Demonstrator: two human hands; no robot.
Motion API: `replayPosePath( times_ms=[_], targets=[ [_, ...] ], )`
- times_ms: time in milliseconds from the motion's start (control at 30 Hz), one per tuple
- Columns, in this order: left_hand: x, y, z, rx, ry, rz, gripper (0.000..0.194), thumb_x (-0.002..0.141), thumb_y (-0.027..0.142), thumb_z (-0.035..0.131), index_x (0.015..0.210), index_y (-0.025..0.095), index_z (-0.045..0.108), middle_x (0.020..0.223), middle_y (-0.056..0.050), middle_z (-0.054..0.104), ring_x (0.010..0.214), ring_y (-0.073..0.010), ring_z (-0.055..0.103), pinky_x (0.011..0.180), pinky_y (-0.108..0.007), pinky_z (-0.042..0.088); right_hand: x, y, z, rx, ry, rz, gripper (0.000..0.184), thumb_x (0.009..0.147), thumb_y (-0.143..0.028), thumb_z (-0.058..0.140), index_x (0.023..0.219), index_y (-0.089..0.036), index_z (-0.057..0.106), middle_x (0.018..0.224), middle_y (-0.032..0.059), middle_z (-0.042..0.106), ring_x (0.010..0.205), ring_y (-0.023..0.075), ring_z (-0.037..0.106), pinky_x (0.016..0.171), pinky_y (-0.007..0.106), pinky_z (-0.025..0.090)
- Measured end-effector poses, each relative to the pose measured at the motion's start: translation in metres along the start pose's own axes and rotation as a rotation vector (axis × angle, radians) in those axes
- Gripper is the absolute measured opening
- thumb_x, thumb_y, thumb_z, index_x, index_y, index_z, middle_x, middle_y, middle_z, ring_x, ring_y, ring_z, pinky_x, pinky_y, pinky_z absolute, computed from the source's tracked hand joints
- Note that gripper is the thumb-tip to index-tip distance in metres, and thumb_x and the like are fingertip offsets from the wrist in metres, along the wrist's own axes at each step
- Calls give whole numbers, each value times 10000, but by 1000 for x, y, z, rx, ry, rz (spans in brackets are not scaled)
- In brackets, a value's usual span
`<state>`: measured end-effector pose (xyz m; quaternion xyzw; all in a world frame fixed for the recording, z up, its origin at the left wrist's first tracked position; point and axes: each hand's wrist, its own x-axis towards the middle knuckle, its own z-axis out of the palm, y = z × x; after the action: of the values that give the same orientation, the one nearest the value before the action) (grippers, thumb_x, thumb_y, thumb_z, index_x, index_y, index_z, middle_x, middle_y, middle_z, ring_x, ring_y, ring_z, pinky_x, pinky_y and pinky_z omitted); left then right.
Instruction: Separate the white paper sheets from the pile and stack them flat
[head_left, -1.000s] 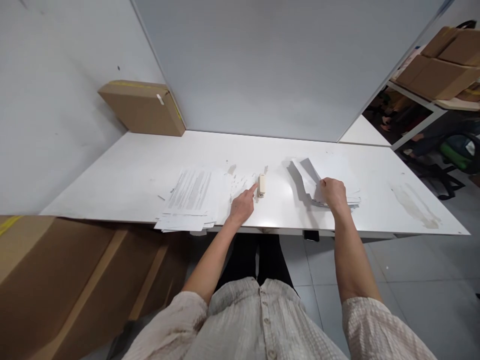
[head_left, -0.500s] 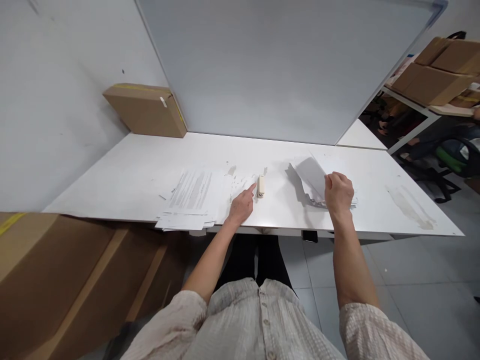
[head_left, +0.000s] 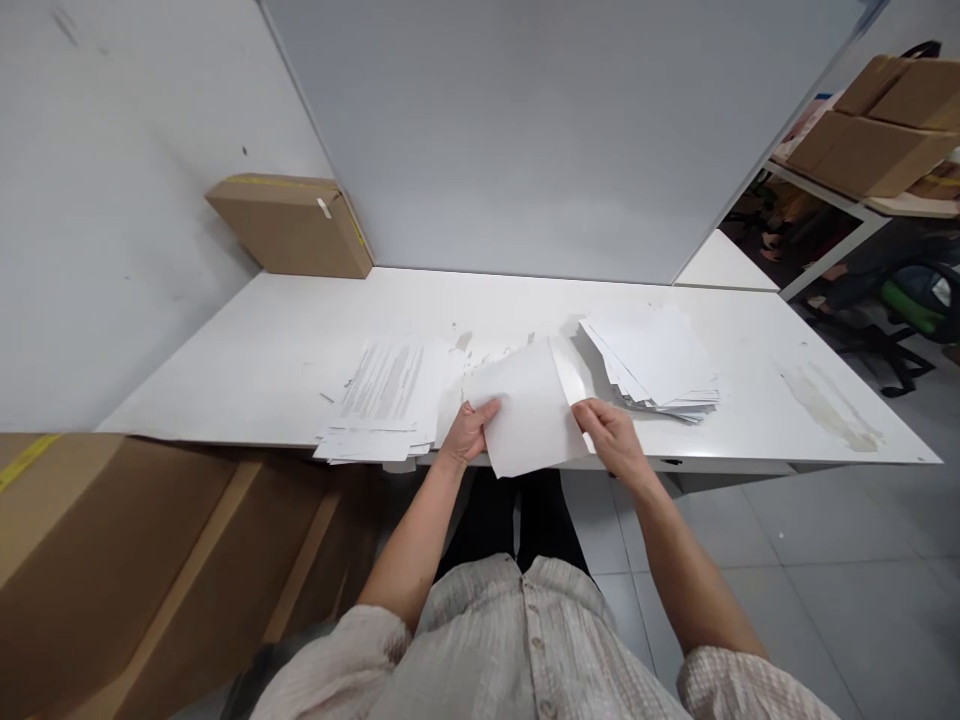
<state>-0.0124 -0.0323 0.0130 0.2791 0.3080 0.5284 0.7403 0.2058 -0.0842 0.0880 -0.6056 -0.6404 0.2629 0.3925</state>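
Between my two hands a white sheet of paper (head_left: 525, 415) is held tilted over the table's front edge. My left hand (head_left: 471, 428) grips its left side, thumb on top. On the opposite side, my right hand (head_left: 604, 428) pinches the sheet's edge. Whether it is one sheet or more I cannot tell. To the right lies an uneven stack of paper (head_left: 652, 350), blank side up. A second stack, of printed papers (head_left: 382, 390), lies to the left, jutting slightly over the front edge. The stapler is hidden, apparently behind the held sheet.
A cardboard box (head_left: 292, 225) leans at the table's back left corner. A grey-white panel (head_left: 525, 150) rises along the back. Large cardboard boxes (head_left: 112, 540) stand below at the left. At the right are stacked boxes (head_left: 862, 150) and an office chair (head_left: 911, 310).
My right hand has moved left from the right stack, bringing the sheet to the middle. My left hand, earlier pointing beside the stapler, now grips the sheet. The stapler has gone from sight.
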Motion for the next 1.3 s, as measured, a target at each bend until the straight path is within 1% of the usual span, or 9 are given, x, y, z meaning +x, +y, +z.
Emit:
replayPosePath(
  times_ms=[133, 233, 400, 600, 700, 833, 1000, 1100, 1300],
  targets=[
    [6, 5, -9, -93, 114, 29, 347, 632, 230, 741, 964, 153, 674, 931, -72, 722, 1039, -266, 621, 976, -418, 453, 43, 28, -37, -372, 260, 130, 345, 864, -397, 465, 1042, -147, 623, 989, 117, 656, 875, 220, 581, 771, 338, 439],
    [8, 8, -16, -183, 180, 57, 267, 675, 247, 646, 922, 150, 674, 938, -76, 721, 1081, -264, 600, 984, -421, 449, 71, 50, -58, -718, 212, 265, 470, 805, -346, 556, 1209, -107, 541, 1231, 194, 540, 1098, 296, 492, 850, 382, 404],
    [10, 10, -21, -215, 267, 99, 259, 729, 257, 525, 929, 170, 665, 952, -54, 720, 1112, -244, 584, 985, -416, 450, 87, 68, -60, -899, -29, 353, 326, 851, -329, 463, 965, -98, 663, 1044, 188, 611, 953, 280, 558, 769, 347, 404],
    [8, 8, -14, -161, 175, 28, 345, 702, 229, 631, 1039, 156, 638, 985, -67, 713, 1095, -251, 597, 999, -412, 441, 75, 57, -60, -997, 149, 287, 367, 906, -215, 299, 973, -96, 640, 997, 201, 619, 908, 283, 565, 695, 348, 387],
    [5, 6, -7, -62, 63, -3, 444, 674, 236, 723, 1096, 146, 617, 1024, -86, 702, 1083, -256, 604, 1010, -415, 430, 54, 30, -64, -892, 391, 91, 344, 925, -250, 287, 983, -140, 608, 931, 154, 623, 850, 250, 559, 669, 326, 384],
    [4, 4, -1, 69, -53, -58, 462, 662, 282, 766, 1077, 126, 636, 1043, -122, 694, 1092, -290, 594, 992, -445, 437, 20, -14, -61, -386, 525, -47, 295, 926, -387, 344, 949, -201, 572, 762, 53, 586, 658, 170, 516, 603, 281, 386],
    [5, 5, -3, 118, -55, -119, 402, 659, 312, 766, 1000, 120, 676, 984, -133, 710, 1059, -326, 610, 948, -474, 457, 6, -11, -22, 253, 251, 63, 279, 872, -471, 423, 850, -218, 538, 755, 12, 573, 691, 156, 533, 598, 256, 416],
    [5, 5, -4, 109, -65, -114, 391, 648, 287, 770, 987, 110, 687, 922, -128, 721, 1035, -331, 621, 934, -465, 468, 6, 15, 11, 143, 100, 167, 270, 829, -462, 471, 774, -206, 538, 652, -7, 530, 623, 150, 485, 565, 257, 381],
    [7, 3, -5, 6, -49, -88, 373, 731, 334, 705, 1034, 118, 679, 996, -117, 711, 1068, -299, 609, 978, -436, 444, 1, 46, 40, -11, 118, 248, 294, 826, -476, 436, 774, -204, 536, 586, -22, 495, 552, 144, 424, 529, 265, 342]
  ],
)
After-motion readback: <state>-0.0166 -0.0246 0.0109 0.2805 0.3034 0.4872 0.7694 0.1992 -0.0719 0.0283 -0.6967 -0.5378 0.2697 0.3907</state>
